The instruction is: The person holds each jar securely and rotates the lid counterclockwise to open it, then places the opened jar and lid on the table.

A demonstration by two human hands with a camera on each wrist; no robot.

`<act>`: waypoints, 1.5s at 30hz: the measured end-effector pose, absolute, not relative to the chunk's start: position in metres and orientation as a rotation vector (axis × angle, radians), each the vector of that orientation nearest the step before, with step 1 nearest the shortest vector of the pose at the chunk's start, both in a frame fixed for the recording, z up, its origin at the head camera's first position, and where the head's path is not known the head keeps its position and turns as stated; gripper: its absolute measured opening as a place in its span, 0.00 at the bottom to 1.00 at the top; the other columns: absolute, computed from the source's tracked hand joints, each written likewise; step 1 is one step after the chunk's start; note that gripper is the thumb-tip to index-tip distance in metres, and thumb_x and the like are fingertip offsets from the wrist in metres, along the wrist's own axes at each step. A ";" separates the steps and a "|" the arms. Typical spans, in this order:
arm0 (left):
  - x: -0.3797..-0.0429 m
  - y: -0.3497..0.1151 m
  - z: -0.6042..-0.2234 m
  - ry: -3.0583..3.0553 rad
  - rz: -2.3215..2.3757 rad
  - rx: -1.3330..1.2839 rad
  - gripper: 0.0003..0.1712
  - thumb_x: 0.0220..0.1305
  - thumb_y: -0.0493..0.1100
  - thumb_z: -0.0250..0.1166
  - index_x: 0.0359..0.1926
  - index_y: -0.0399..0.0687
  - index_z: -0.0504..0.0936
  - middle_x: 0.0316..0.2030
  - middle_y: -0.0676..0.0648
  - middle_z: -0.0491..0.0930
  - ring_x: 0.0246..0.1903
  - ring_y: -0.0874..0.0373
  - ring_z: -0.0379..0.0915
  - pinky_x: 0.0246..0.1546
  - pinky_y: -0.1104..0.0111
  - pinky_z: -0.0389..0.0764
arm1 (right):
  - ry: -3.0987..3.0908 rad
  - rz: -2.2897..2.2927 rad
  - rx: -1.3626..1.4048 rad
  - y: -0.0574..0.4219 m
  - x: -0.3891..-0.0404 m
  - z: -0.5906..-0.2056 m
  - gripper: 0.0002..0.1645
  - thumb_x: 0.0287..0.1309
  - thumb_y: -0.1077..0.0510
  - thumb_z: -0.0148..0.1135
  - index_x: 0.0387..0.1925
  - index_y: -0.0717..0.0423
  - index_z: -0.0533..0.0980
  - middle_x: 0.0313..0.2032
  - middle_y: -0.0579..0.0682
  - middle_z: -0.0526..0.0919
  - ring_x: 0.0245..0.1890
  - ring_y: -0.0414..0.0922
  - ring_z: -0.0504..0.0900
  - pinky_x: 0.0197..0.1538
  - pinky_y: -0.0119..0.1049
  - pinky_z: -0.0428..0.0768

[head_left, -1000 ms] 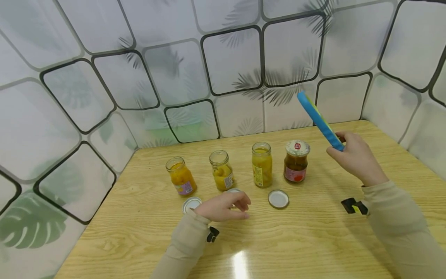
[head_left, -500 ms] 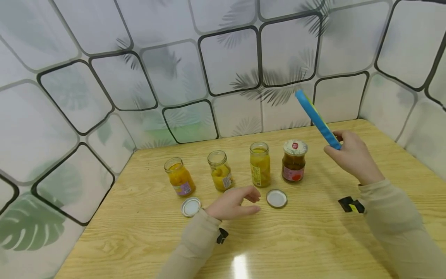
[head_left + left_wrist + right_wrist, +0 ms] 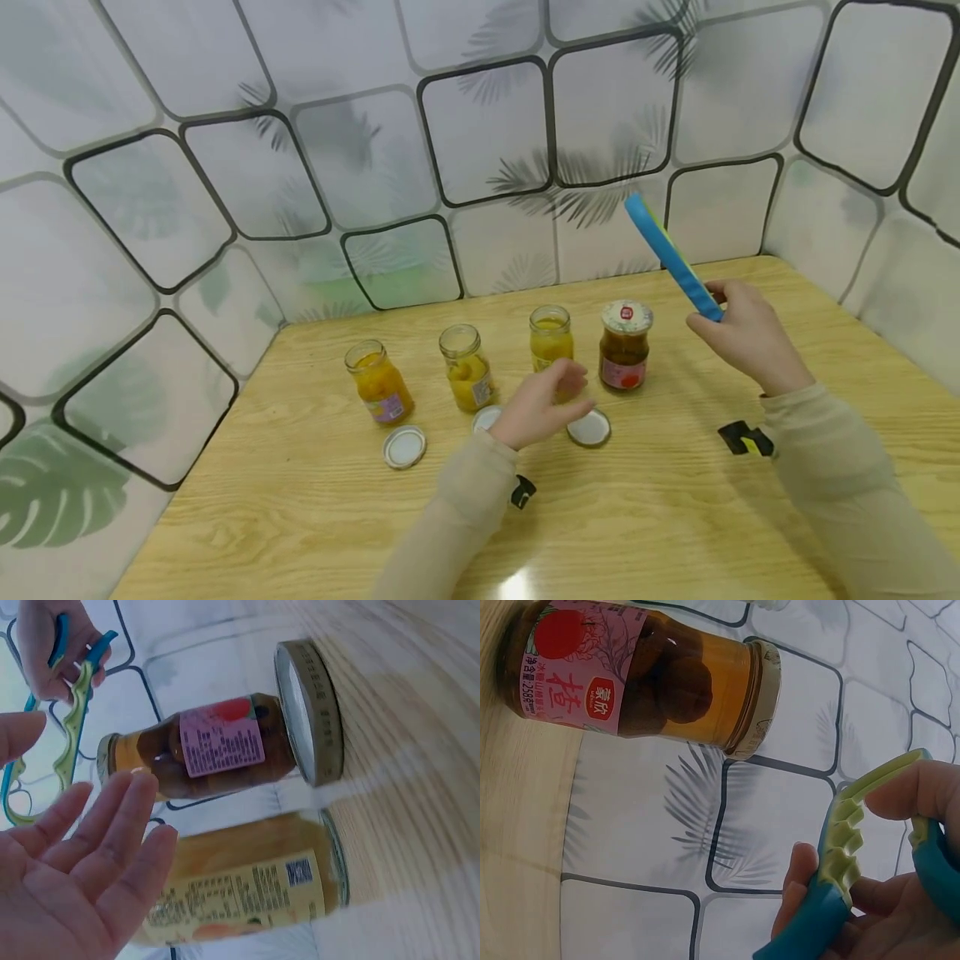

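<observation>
My right hand [image 3: 750,337] grips a blue and green toothed jar opener [image 3: 667,254] by its handles, raised above the table at the right. In the right wrist view the opener's green teeth [image 3: 844,836] face inward. Left of it stands a lidded jar [image 3: 625,346] of dark red fruit with a pink label, apart from the tool. My left hand [image 3: 543,404] hovers with loosely bent fingers, holding nothing, in front of an uncapped jar of yellow fruit [image 3: 551,333]. It hides that jar's lower part and borders a loose lid [image 3: 588,427].
Two more uncapped jars, one of yellow fruit [image 3: 465,371] and one of orange fruit [image 3: 381,383], stand to the left. Two loose lids [image 3: 405,447] lie in front of them, one partly behind my left hand. A patterned curtain [image 3: 360,167] encloses the wooden table [image 3: 300,517].
My left hand has moved right and slightly away from me, from the middle lid toward the right-hand lid. The right hand still grips the jar opener; the whole view has shifted slightly.
</observation>
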State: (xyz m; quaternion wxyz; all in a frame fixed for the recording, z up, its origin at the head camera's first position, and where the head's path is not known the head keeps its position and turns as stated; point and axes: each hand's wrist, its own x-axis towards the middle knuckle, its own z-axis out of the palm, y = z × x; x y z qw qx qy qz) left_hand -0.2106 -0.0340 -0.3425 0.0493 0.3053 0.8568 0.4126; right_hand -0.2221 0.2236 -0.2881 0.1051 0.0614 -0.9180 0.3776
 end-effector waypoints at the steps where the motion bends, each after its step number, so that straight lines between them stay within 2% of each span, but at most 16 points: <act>1: -0.212 -0.031 -0.343 2.597 1.257 0.901 0.23 0.59 0.46 0.59 0.53 0.42 0.67 0.49 0.45 0.73 0.48 0.58 0.69 0.49 0.67 0.70 | -2.705 1.117 0.180 0.223 -0.222 -0.288 0.32 0.56 0.57 0.49 0.55 0.79 0.56 0.40 0.68 0.67 0.15 0.46 0.67 0.16 0.37 0.67; 7: -0.225 -0.009 -0.347 2.571 1.229 0.757 0.34 0.59 0.49 0.58 0.61 0.40 0.57 0.57 0.43 0.64 0.55 0.55 0.62 0.52 0.68 0.66 | -2.705 1.124 0.181 0.221 -0.222 -0.288 0.32 0.56 0.58 0.50 0.55 0.80 0.56 0.40 0.69 0.67 0.19 0.47 0.69 0.18 0.37 0.69; 13: -0.236 0.019 -0.353 2.624 1.469 0.573 0.38 0.57 0.50 0.60 0.63 0.41 0.54 0.59 0.42 0.61 0.58 0.54 0.58 0.55 0.65 0.63 | -2.707 1.113 0.171 0.221 -0.221 -0.289 0.33 0.56 0.58 0.49 0.55 0.79 0.56 0.41 0.68 0.67 0.23 0.50 0.70 0.20 0.37 0.70; 16: -0.241 0.032 -0.353 2.623 1.619 0.532 0.40 0.56 0.49 0.61 0.63 0.39 0.53 0.59 0.41 0.60 0.58 0.53 0.57 0.56 0.63 0.62 | -2.701 1.116 0.175 0.221 -0.221 -0.289 0.32 0.55 0.58 0.49 0.55 0.79 0.57 0.40 0.68 0.67 0.21 0.49 0.70 0.19 0.37 0.70; 22: -0.252 0.051 -0.350 2.605 1.786 0.442 0.41 0.53 0.46 0.64 0.62 0.41 0.53 0.54 0.45 0.65 0.52 0.57 0.63 0.52 0.67 0.66 | -2.695 1.123 0.195 0.221 -0.221 -0.288 0.31 0.55 0.58 0.49 0.54 0.78 0.58 0.39 0.68 0.68 0.16 0.46 0.68 0.16 0.37 0.68; 28: -0.261 0.059 -0.351 2.597 1.811 0.338 0.39 0.50 0.45 0.67 0.60 0.47 0.57 0.50 0.49 0.69 0.48 0.60 0.67 0.49 0.70 0.68 | -2.707 1.121 0.186 0.220 -0.220 -0.289 0.33 0.55 0.58 0.50 0.55 0.79 0.56 0.42 0.69 0.67 0.20 0.49 0.71 0.19 0.38 0.70; 35: -0.263 0.055 -0.354 2.595 1.800 0.408 0.30 0.49 0.43 0.68 0.52 0.46 0.65 0.46 0.52 0.73 0.46 0.62 0.69 0.47 0.72 0.69 | -2.719 1.111 0.164 0.220 -0.220 -0.288 0.34 0.55 0.57 0.50 0.56 0.78 0.55 0.43 0.69 0.67 0.25 0.52 0.71 0.21 0.38 0.70; 39: -0.261 0.049 -0.354 2.533 1.732 0.512 0.29 0.49 0.43 0.68 0.52 0.47 0.66 0.46 0.53 0.72 0.47 0.64 0.68 0.47 0.72 0.69 | -2.723 1.097 0.157 0.220 -0.219 -0.288 0.34 0.55 0.58 0.50 0.56 0.77 0.55 0.43 0.69 0.67 0.29 0.54 0.71 0.23 0.38 0.71; 45: -0.250 0.035 -0.352 2.468 1.575 0.714 0.30 0.49 0.43 0.68 0.52 0.48 0.65 0.47 0.55 0.71 0.50 0.64 0.66 0.49 0.71 0.68 | -2.725 1.104 0.164 0.220 -0.219 -0.288 0.33 0.55 0.58 0.50 0.56 0.78 0.56 0.42 0.68 0.67 0.24 0.52 0.70 0.21 0.38 0.70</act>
